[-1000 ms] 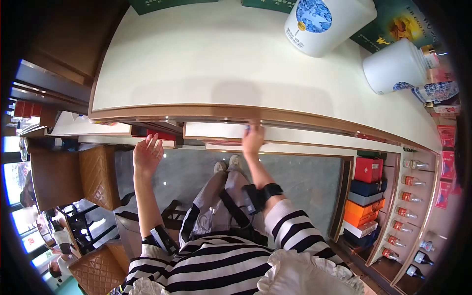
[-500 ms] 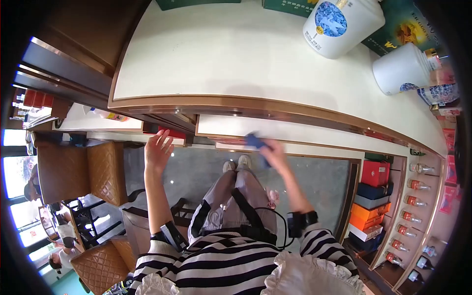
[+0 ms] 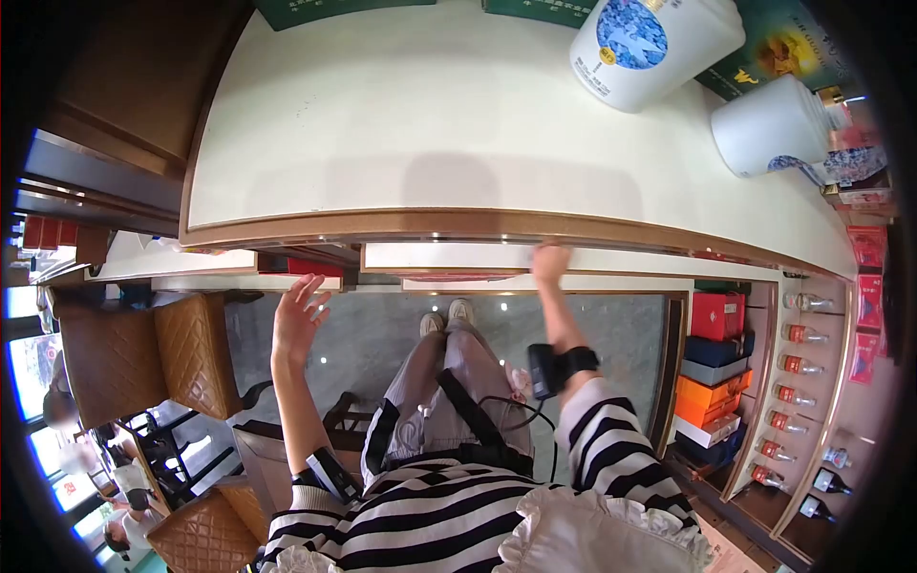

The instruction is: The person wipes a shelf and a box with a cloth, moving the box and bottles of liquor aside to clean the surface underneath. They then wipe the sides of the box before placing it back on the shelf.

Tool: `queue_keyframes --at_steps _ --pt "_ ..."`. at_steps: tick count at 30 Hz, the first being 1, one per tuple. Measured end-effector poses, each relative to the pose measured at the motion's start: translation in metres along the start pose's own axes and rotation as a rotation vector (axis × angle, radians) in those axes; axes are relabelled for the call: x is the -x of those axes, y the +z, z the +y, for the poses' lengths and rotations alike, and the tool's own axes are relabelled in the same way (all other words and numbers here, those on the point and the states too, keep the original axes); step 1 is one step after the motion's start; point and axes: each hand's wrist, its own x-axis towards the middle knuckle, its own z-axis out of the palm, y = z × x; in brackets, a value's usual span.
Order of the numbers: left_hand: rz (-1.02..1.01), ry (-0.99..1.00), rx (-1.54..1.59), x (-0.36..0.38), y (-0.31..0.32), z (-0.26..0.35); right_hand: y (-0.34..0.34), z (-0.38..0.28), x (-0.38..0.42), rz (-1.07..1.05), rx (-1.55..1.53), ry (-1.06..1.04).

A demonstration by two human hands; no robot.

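My right hand (image 3: pixel 549 262) reaches up to the front edge of a white shelf (image 3: pixel 449 256) just beneath the cream counter top (image 3: pixel 430 124). Its fingers are tucked against the shelf edge, and I cannot see whether they hold anything. A black band with a small device sits on that wrist (image 3: pixel 564 365). My left hand (image 3: pixel 298 320) is raised in the air below the shelf with fingers spread and nothing in it. It is closest to a red box (image 3: pixel 315 267) on the lower shelf.
Two white jars with blue patterns (image 3: pixel 650 48) (image 3: pixel 769 129) stand at the counter's far right. Shelving on the right holds red, blue and orange boxes (image 3: pixel 714 329) and several bottles (image 3: pixel 798 363). Brown quilted chairs (image 3: pixel 196 349) stand on the left. People sit at the lower left.
My right hand held a blue thing below the shelf half a second ago. It has risen back to the shelf edge and the blue thing no longer shows. The left hand barely moved.
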Motion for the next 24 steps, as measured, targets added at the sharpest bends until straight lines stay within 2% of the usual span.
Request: queue_keyframes --at_steps 1,2,3,4,5,6,7,9,11,13,14,15,16,17,18,19,20,21,22,23,24 --pt "0.006 -0.013 -0.015 0.002 0.001 0.001 0.016 -0.021 0.013 -0.050 -0.052 0.046" --pt "0.010 -0.025 -0.033 0.002 0.001 0.003 0.005 -0.051 0.024 -0.170 0.000 -0.060" --pt "0.011 -0.021 -0.037 0.002 0.000 0.004 0.003 -0.073 0.036 -0.126 -0.002 -0.259" --pt "0.007 -0.004 -0.024 0.002 -0.002 0.004 0.004 -0.099 0.045 -0.147 -0.051 -0.205" --pt "0.003 0.011 -0.008 0.002 -0.004 0.003 0.024 -0.111 0.056 -0.097 -0.070 -0.396" --pt "0.000 0.007 -0.010 0.003 -0.004 0.003 -0.009 -0.149 0.061 -0.287 -0.046 -0.458" --pt "0.010 0.008 -0.001 0.003 -0.004 0.003 -0.010 -0.169 0.068 -0.510 -0.087 -0.490" --pt "0.011 0.014 0.001 0.003 -0.002 0.004 -0.030 -0.201 0.089 -0.457 -0.673 -0.462" --pt "-0.029 0.011 -0.048 -0.001 -0.002 0.005 -0.014 -0.197 0.103 -0.945 -0.916 -0.482" --pt "-0.044 0.007 -0.049 -0.006 0.003 0.007 -0.065 -0.188 0.078 -1.525 -0.729 -0.534" --pt "-0.039 -0.004 -0.025 -0.007 0.005 0.007 -0.072 -0.172 0.073 -1.536 -0.743 -0.543" --pt "-0.032 -0.014 0.003 -0.008 0.007 0.006 -0.076 -0.149 0.067 -1.392 -0.834 -0.531" --pt "-0.025 -0.023 0.013 -0.010 0.007 0.005 -0.078 -0.126 0.064 -1.026 -1.027 -0.479" --pt "-0.027 -0.029 0.017 -0.010 0.009 0.004 -0.093 -0.109 0.049 -0.945 -0.964 -0.170" --pt "-0.015 -0.044 0.007 -0.011 0.009 0.003 -0.100 -0.089 0.035 -0.662 -0.735 -0.066" --pt "-0.002 -0.057 -0.004 -0.011 0.010 0.003 -0.094 -0.065 0.016 -0.560 -0.639 0.042" --pt "-0.002 -0.059 -0.005 -0.012 0.009 0.002 -0.078 -0.041 0.001 -0.147 -0.454 -0.183" --pt "-0.005 -0.067 -0.009 -0.012 0.009 0.001 -0.085 -0.034 -0.012 -0.144 -0.208 -0.114" --pt "-0.008 -0.073 -0.016 -0.012 0.008 0.000 -0.075 -0.016 -0.024 -0.224 -0.136 -0.030" --pt "-0.007 -0.073 -0.020 -0.012 0.007 0.000 -0.048 0.004 -0.028 -0.224 -0.139 -0.027" --pt "-0.013 -0.069 -0.002 -0.011 0.005 -0.001 -0.013 0.026 -0.028 -0.055 -0.256 -0.060"
